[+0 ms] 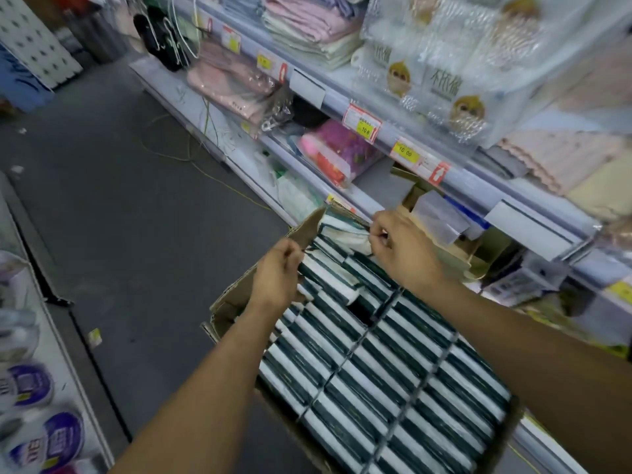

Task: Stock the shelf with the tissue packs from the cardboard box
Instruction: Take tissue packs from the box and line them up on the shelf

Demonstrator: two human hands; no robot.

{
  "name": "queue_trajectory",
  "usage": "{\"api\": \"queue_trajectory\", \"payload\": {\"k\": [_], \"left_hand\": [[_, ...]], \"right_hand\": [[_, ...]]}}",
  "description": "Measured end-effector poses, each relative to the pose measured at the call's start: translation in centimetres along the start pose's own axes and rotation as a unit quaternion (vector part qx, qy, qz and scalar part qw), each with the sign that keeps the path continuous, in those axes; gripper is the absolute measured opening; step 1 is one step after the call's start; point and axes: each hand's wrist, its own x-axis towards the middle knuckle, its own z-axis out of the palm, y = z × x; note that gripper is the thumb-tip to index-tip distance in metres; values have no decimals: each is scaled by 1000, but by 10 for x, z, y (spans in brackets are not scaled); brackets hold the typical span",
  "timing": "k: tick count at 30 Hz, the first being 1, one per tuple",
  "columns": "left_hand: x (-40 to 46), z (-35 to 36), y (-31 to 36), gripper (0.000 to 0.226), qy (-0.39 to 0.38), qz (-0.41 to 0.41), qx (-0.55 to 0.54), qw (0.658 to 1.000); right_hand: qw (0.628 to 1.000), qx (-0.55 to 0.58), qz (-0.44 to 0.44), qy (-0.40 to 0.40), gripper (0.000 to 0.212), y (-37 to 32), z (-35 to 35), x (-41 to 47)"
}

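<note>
An open cardboard box (232, 295) stands in front of me, packed with several rows of dark green and white tissue packs (393, 378). At the box's far end my left hand (278, 271) and my right hand (400, 248) both have curled fingers pinching the ends of a tissue pack (342, 230) that sits tilted above the rows. One dark gap (359, 307) shows among the packs near the hands. The shelf (376, 200) runs along the right, just beyond the box.
The shelf holds folded towels (307, 25), a pink packet (338, 148), clear-wrapped tissue bundles (444, 73) and price tags (362, 123). A box flap (309, 225) sticks up by my left hand. Dark aisle floor (119, 200) lies to the left, with another shelf of round packs (51, 436) at the far left.
</note>
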Motion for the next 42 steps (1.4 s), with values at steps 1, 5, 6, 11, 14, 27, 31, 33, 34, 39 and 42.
{"api": "queue_trajectory", "payload": {"k": [1,5,6,11,14,27,31,33,34,39,42], "left_hand": [[-8,-2,5,24,0,-17,-66,998],[-41,-4,27,16,18,-62,-211,975],[-49,-3,31,16,24,-72,-220,973],[-83,-5,53,18,26,-113,-264,958],[-100,-11,68,72,-48,-142,-323,935],[-194,22,162,13,-255,41,-265,929],[-228,47,208,16,-298,78,-227,924],[-246,62,230,14,-302,96,-218,923],[-255,71,241,14,-304,104,-216,922],[-301,121,288,22,-292,146,-231,917],[-331,157,319,26,-292,170,-230,913]], "right_hand": [[999,32,-9,-5,16,-8,-6,-12],[989,148,-11,-11,15,-46,-24,-59],[985,174,-4,-13,15,-54,-27,-68],[975,220,3,20,12,-88,-52,-103],[980,194,5,44,16,-106,-76,-122],[892,325,289,122,39,-110,-226,-189],[872,367,316,71,46,-105,-285,-212],[867,389,305,71,33,-102,-317,-230],[863,398,300,79,29,-99,-333,-241],[824,446,300,182,43,-73,-413,-303],[798,459,300,251,51,-53,-461,-347]]}}
